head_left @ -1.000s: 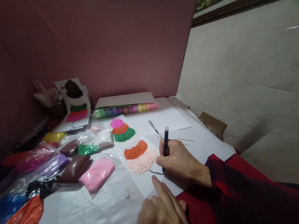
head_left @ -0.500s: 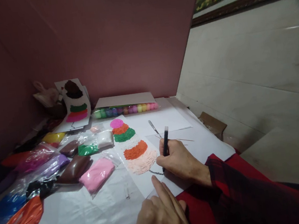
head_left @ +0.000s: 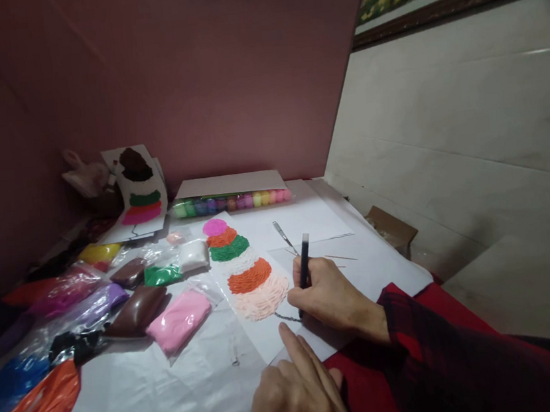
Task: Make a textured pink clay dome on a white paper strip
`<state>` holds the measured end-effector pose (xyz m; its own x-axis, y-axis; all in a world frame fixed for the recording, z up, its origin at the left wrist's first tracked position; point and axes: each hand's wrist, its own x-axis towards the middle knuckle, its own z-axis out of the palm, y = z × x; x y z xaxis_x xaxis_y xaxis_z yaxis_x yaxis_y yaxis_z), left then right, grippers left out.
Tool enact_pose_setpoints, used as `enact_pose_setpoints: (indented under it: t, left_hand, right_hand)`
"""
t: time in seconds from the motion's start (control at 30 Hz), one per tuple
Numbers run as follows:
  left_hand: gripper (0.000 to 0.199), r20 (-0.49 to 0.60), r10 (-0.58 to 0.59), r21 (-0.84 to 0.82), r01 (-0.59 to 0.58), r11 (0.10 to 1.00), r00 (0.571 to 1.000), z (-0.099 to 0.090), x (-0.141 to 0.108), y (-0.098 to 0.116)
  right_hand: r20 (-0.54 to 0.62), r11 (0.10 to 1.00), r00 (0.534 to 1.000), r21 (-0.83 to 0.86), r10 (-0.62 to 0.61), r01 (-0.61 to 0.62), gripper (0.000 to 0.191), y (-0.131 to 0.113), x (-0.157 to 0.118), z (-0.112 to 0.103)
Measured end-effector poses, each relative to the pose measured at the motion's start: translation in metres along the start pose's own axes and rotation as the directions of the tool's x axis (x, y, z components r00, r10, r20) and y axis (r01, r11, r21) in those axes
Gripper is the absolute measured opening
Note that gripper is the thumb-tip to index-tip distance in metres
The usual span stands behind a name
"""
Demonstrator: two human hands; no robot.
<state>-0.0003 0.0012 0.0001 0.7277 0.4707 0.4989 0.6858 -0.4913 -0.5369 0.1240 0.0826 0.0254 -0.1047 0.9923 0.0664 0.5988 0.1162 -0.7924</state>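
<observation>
My right hand (head_left: pixel 333 292) is closed round a black pen (head_left: pixel 305 266), its tip down on the white paper at the end of a dark wavy line (head_left: pixel 287 317). That line runs from the pale pink band of a layered clay picture (head_left: pixel 250 277) with orange, white, green and magenta parts above it. Below the line, my left hand (head_left: pixel 298 393) rests on the paper's lower edge, index finger stretched out and the other fingers partly bent, holding nothing.
Bags of coloured clay, among them a pink one (head_left: pixel 179 321) and an orange one (head_left: pixel 44 411), cover the left side. Behind lie a pack of coloured clay (head_left: pixel 232 202) and another clay picture (head_left: pixel 140 192). A metal tool (head_left: pixel 282 234) and thin sticks lie beyond my right hand.
</observation>
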Motion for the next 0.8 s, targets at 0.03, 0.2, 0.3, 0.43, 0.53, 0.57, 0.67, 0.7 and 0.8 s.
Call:
enact_pose_setpoints:
  t: [0.03, 0.2, 0.3, 0.43, 0.53, 0.57, 0.67, 0.7, 0.8]
  left_hand:
    - [0.030, -0.001, 0.005, -0.001, -0.005, 1.000, 1.000, -0.0001, 0.0001, -0.0001]
    - [0.030, 0.008, 0.014, -0.005, -0.014, 1.000, 1.000, -0.0004, 0.0001, -0.0007]
    - [0.030, 0.000, 0.014, -0.003, -0.014, 1.000, 1.000, 0.0001, -0.0003, -0.0007]
    - [0.031, -0.001, 0.013, -0.007, -0.013, 1.000, 1.000, 0.0005, -0.0004, -0.0005]
    - [0.032, 0.001, 0.006, -0.010, -0.006, 1.000, 1.000, 0.0002, -0.0002, -0.0006]
    - [0.032, 0.001, 0.005, -0.012, -0.005, 1.000, 1.000, 0.0001, -0.0002, -0.0007]
    - [0.032, 0.003, 0.007, -0.011, -0.007, 1.000, 1.000, -0.0001, -0.0003, -0.0006]
    - [0.031, 0.003, 0.007, -0.010, -0.007, 1.000, 1.000, 0.0000, -0.0004, -0.0005]
    - [0.031, 0.006, 0.005, -0.012, -0.005, 1.000, 1.000, 0.0004, -0.0007, 0.0004]
  right_hand:
    - [0.000, 1.000, 1.000, -0.001, -0.001, 0.001, 0.013, 0.0002, 0.0002, 0.0001]
    - [-0.004, 1.000, 1.000, -0.006, -0.006, 0.006, 0.013, 0.0011, 0.0009, 0.0011]
    - [-0.008, 1.000, 1.000, -0.011, -0.009, 0.009, 0.013, 0.0016, 0.0014, 0.0013]
    - [-0.009, 1.000, 1.000, 0.001, -0.012, 0.012, 0.013, 0.0017, 0.0019, 0.0006]
    - [-0.010, 1.000, 1.000, -0.001, -0.012, 0.012, 0.014, 0.0014, 0.0015, 0.0000]
    - [-0.009, 1.000, 1.000, -0.003, -0.013, 0.013, 0.014, 0.0013, 0.0012, -0.0001]
    - [-0.008, 1.000, 1.000, -0.006, -0.014, 0.014, 0.015, 0.0009, 0.0008, 0.0000]
    - [-0.010, 1.000, 1.000, -0.008, -0.015, 0.015, 0.015, 0.0007, 0.0009, 0.0001]
    - [-0.008, 1.000, 1.000, -0.012, -0.020, 0.020, 0.015, 0.0003, 0.0014, 0.0003]
